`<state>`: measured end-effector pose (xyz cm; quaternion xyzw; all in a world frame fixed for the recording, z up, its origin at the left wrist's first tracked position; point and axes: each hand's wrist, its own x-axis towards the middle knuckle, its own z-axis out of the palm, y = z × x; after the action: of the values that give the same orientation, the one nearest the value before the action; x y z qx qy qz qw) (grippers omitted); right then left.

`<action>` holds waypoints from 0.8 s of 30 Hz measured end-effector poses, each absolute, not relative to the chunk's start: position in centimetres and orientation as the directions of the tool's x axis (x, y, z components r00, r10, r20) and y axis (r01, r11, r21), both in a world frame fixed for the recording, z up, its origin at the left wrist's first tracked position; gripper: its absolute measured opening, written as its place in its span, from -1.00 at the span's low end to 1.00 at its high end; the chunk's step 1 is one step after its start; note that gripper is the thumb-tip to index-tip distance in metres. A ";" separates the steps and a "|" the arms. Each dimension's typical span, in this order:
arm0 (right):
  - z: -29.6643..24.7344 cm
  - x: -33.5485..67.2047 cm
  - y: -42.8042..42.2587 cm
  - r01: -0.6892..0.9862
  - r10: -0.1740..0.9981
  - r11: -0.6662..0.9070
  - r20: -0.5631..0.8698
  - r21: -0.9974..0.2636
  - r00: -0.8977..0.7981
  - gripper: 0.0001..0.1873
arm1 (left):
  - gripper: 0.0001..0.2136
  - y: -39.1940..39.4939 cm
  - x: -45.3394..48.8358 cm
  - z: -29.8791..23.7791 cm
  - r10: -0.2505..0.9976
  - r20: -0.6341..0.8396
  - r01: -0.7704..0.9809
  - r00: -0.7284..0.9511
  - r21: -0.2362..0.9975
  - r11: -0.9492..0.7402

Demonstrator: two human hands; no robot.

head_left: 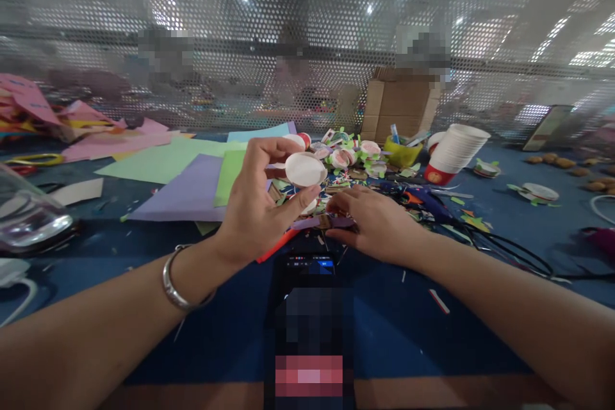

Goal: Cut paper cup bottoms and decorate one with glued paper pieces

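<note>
Between the thumb and fingers of my left hand [257, 208] is a small white paper disc [306, 170], apparently a cup's cut-off bottom, raised above the table. My right hand [379, 221] is low over the scraps, fingers bent and thumb apart from them. In the gap of that hand lies a purple paper strip [300, 224] with a brown piece [325, 221] on it; I see no firm grip. Beneath my left hand a red-orange stick-like thing [276, 246] slants across the table. A dark phone [283, 275] is in front of me, partly blurred out.
Purple paper [175, 195] and green sheets [148, 160] spread out left. Finished-looking paper turtles [343, 157] and a yellow-green container [403, 154] stand behind the scraps. Stacked paper cups [454, 150] lean at right, near a blue glue gun [432, 205] and black cable [523, 250]. Behind is perforated metal [230, 70].
</note>
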<state>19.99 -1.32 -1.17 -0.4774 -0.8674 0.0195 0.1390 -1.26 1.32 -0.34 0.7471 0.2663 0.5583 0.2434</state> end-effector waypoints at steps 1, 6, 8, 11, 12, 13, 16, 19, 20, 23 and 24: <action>-1.3 19.9 -1.1 0.815 0.824 0.558 0.223 -0.157 -0.521 -0.73 | -0.59 1.4 -1.3 -0.4 0.671 0.702 0.125 0.239 0.663 -0.738; -2.1 19.6 -0.5 0.776 0.788 0.609 0.234 -0.165 -0.569 -0.74 | -0.61 1.5 -1.2 -0.5 0.698 0.663 0.155 0.272 0.686 -0.711; -2.2 19.7 -0.5 0.765 0.784 0.615 0.251 -0.190 -0.568 -0.78 | -0.61 1.6 -1.2 -0.6 0.705 0.652 0.160 0.280 0.692 -0.703; -2.0 20.4 -0.9 0.760 0.787 0.610 0.284 -0.227 -0.547 -0.79 | -0.58 1.9 -1.1 -0.8 0.697 0.665 0.137 0.267 0.690 -0.711; -1.8 20.7 -1.1 0.756 0.788 0.608 0.297 -0.242 -0.539 -0.78 | -0.57 2.0 -1.2 -0.8 0.695 0.671 0.124 0.260 0.690 -0.713; -1.6 21.1 -1.3 0.749 0.786 0.611 0.314 -0.258 -0.533 -0.78 | -0.56 2.2 -1.2 -0.9 0.698 0.669 0.117 0.255 0.695 -0.710; -0.7 22.3 -2.2 0.712 0.782 0.611 0.403 -0.347 -0.475 -0.74 | -0.55 2.7 -1.2 -0.9 0.732 0.632 0.125 0.255 0.729 -0.673; 0.1 23.1 -2.8 0.701 0.763 0.611 0.507 -0.367 -0.401 -0.74 | -0.52 3.2 -1.2 -1.2 0.768 0.579 0.087 0.273 0.780 -0.619; 0.3 23.2 -2.9 0.699 0.746 0.620 0.545 -0.356 -0.383 -0.75 | -0.47 3.2 -1.1 -1.3 0.775 0.564 0.055 0.287 0.798 -0.601; 0.5 23.3 -3.0 0.700 0.689 0.647 0.626 -0.304 -0.365 -0.76 | -0.33 3.0 -0.7 -1.6 0.783 0.499 -0.018 0.372 0.847 -0.532; 0.4 23.3 -2.9 0.702 0.680 0.651 0.633 -0.290 -0.369 -0.75 | -0.31 2.7 -0.6 -1.6 0.780 0.475 -0.025 0.407 0.860 -0.510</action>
<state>23.30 -2.89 0.41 -0.4176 -0.8273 -0.0144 0.3754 -0.57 2.68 -1.65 0.7253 0.2602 0.4783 0.4213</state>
